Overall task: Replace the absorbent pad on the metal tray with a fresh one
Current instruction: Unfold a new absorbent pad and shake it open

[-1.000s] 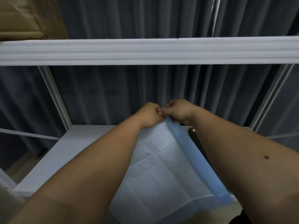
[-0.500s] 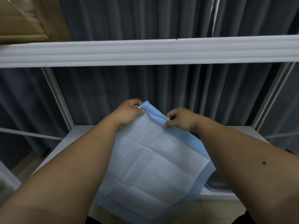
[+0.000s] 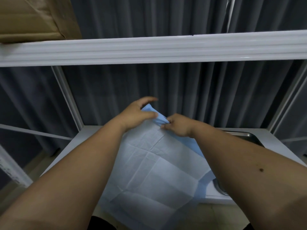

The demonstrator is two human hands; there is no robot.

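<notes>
near edge: absorbent pad (image 3: 154,171) hangs over the front lip of the white shelf (image 3: 275,143), white quilted face up with fold creases, blue backing showing along its right edge and near corner. both forearms reach in over it from the near side. right of the pad, the metal tray (image 3: 249,136) sits on the shelf, mostly hidden under the right forearm; only its far right corner and a bit of the near rim show. at the pad's far end, right hand (image 3: 178,124) has fingers curled, pinching the bunched blue edge. left hand (image 3: 137,113) is just beside it, thumb on the pad's far corner, fingers spread and loosely extended above the blue flap, blurred. far: upper shelf rail (image 3: 152,48), cardboard box (image 3: 34,17) on it at far left, grey curtain (image 3: 149,90) behind.
</notes>
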